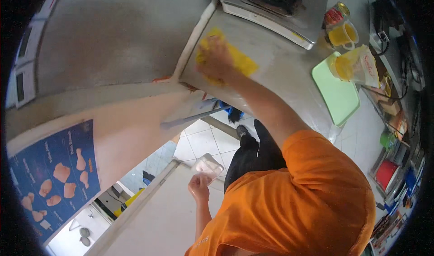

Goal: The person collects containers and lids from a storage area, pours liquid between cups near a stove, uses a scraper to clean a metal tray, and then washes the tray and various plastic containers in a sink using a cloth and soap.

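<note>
My right hand [217, 57] presses a yellow cloth [244, 61] against the metal countertop [283, 74], close to the raised strip at its left edge. Part of the cloth spreads out to the right of the hand, and some of it is bunched under the fingers. Lower down, my left hand [199, 187] pinches the edge of a small translucent plastic container [208, 166], held above the tiled floor in front of my body. What the container holds, if anything, is too blurred to tell.
A portable stove [271, 29] stands at the counter's back. To the right are a can [335, 13], a measuring jug with yellow contents [342, 35], and a plastic bag [359, 64] on a green tray [339, 100]. A poster [57, 178] hangs on the left wall.
</note>
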`<act>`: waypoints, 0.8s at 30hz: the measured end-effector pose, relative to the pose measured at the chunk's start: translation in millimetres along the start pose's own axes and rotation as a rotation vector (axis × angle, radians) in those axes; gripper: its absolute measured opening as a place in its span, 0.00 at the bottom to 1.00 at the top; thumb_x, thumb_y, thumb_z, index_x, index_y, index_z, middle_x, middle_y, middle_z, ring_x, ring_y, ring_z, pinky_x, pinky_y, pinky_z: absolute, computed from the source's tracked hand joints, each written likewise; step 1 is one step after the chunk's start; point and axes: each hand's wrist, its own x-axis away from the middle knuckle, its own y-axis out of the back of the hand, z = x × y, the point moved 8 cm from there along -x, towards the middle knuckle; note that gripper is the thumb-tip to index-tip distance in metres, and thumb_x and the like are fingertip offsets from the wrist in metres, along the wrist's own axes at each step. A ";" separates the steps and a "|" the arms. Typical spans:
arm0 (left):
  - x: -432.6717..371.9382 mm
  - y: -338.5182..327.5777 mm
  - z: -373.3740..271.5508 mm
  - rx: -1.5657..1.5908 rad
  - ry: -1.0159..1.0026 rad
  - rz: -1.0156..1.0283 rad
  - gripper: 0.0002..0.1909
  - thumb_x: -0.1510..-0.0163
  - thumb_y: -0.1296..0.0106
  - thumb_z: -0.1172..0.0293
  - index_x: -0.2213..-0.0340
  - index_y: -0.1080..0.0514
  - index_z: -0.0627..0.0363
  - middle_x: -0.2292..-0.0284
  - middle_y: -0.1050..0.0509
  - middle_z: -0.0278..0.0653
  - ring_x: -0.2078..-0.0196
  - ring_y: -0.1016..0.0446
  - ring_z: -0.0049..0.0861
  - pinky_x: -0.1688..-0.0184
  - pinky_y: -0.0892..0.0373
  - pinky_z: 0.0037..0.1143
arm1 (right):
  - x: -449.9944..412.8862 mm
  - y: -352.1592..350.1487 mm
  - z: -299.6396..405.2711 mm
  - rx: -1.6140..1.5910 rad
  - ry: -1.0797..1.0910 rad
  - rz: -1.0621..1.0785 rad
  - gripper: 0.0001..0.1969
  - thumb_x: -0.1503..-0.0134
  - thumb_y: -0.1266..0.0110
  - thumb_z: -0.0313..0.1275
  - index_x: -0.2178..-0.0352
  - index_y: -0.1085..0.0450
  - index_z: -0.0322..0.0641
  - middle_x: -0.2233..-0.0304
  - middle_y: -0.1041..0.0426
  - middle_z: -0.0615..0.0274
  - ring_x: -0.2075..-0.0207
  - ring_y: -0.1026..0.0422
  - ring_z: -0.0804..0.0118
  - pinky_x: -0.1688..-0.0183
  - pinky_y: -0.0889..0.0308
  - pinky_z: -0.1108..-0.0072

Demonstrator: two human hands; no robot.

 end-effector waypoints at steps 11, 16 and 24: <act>-17.5 -25.9 -63.5 -0.182 -0.087 0.053 0.09 0.43 0.47 0.75 0.75 0.26 0.68 0.78 0.22 0.38 0.75 0.26 0.18 0.72 0.30 0.23 | 172.6 30.4 -156.0 -0.209 -0.148 0.117 0.30 0.44 0.47 0.37 0.40 0.39 0.40 0.36 0.43 0.45 0.33 0.48 0.46 0.32 0.52 0.60; -17.4 -23.1 -41.7 -0.160 -0.055 0.079 0.09 0.43 0.48 0.75 0.75 0.26 0.68 0.78 0.23 0.36 0.75 0.26 0.19 0.71 0.29 0.23 | 98.6 27.2 -223.9 0.182 -0.709 -0.141 0.39 0.37 0.56 0.50 0.32 0.54 0.42 0.30 0.61 0.38 0.29 0.61 0.39 0.30 0.64 0.54; 2.2 -42.1 -68.1 -0.070 0.015 0.037 0.09 0.42 0.48 0.76 0.73 0.26 0.69 0.76 0.23 0.38 0.74 0.25 0.21 0.69 0.28 0.22 | -21.3 -15.0 -8.9 -0.078 0.092 0.040 0.39 0.39 0.52 0.48 0.35 0.50 0.35 0.35 0.49 0.38 0.32 0.52 0.42 0.32 0.55 0.55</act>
